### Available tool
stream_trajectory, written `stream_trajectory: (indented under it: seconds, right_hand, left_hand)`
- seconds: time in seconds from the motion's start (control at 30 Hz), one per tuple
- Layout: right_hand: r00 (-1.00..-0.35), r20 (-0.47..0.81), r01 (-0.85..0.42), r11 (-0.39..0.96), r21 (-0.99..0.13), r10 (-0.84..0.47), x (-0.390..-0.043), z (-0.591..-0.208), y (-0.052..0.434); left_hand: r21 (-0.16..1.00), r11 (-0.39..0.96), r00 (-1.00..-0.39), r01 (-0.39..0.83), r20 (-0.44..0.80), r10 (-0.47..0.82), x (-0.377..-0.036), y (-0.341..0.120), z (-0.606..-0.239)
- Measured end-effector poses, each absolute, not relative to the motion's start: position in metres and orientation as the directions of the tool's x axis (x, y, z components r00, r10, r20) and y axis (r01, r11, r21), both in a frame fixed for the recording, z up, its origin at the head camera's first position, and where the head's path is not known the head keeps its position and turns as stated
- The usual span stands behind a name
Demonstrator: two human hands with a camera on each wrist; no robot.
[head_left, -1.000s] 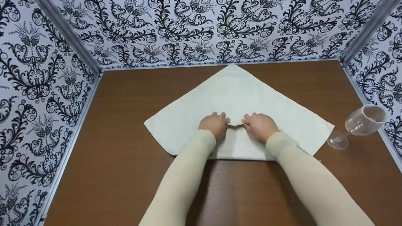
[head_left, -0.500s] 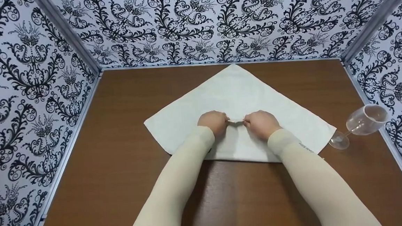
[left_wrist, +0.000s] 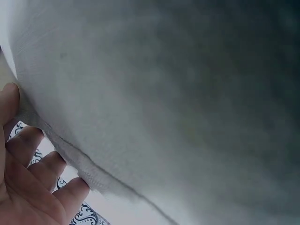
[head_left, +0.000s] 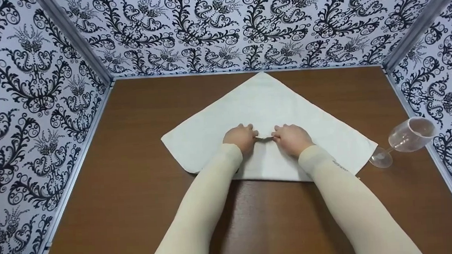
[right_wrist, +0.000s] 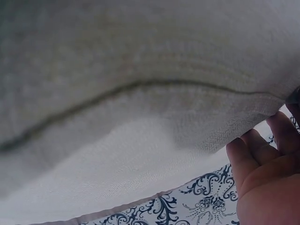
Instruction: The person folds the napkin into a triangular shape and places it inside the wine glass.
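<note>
Your left hand (head_left: 241, 137) and right hand (head_left: 292, 138) meet at the middle of the white cloth (head_left: 264, 105), each pinching its folded-up near corner between curled fingers. The cloth lies spread mid-tabletop (head_left: 134, 168), one point toward 12 o'clock. A clear glass (head_left: 405, 138) lies tipped at 3 o'clock, just beside the cloth.

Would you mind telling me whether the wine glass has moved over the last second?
No. The wine glass lies on its side in the same spot by the right wall, its foot beside the cloth's right corner.
</note>
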State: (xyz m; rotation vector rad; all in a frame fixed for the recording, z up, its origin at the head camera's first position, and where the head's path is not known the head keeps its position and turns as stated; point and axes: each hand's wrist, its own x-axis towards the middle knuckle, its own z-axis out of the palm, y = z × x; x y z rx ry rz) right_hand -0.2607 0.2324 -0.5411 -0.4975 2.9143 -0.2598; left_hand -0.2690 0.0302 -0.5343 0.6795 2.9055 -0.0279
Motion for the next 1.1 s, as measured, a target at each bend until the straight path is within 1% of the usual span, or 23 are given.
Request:
stream_trajectory:
  seconds: [0.4,0.53,0.73,0.9,0.97,1.1]
  right_hand:
    - [-0.917,-0.155,-0.337,0.923,-0.183,-0.366,-0.254,-0.539,0.232]
    - [-0.916,-0.132,-0.351,0.916,-0.195,-0.380,-0.255,-0.535,0.233]
    - [-0.935,-0.046,-0.332,0.915,-0.229,-0.351,-0.261,-0.530,0.231]
    - [-0.931,-0.086,-0.328,0.918,-0.221,-0.354,-0.264,-0.535,0.231]
    - [-0.931,-0.102,-0.320,0.919,-0.229,-0.349,-0.263,-0.537,0.231]
    - [-0.928,-0.108,-0.327,0.919,-0.218,-0.356,-0.262,-0.538,0.232]
  left_hand:
    - [-0.023,0.877,-0.864,0.480,-0.182,0.469,-0.269,0.028,-0.542]
    - [0.001,0.874,-0.859,0.485,-0.189,0.477,-0.270,0.027,-0.539]
    - [0.058,0.900,-0.892,0.433,-0.119,0.437,-0.276,0.026,-0.535]
    - [0.031,0.908,-0.896,0.417,-0.152,0.417,-0.277,0.029,-0.541]
    - [0.010,0.904,-0.891,0.428,-0.163,0.424,-0.276,0.029,-0.543]
    - [-0.009,0.895,-0.886,0.446,-0.145,0.441,-0.275,0.028,-0.544]
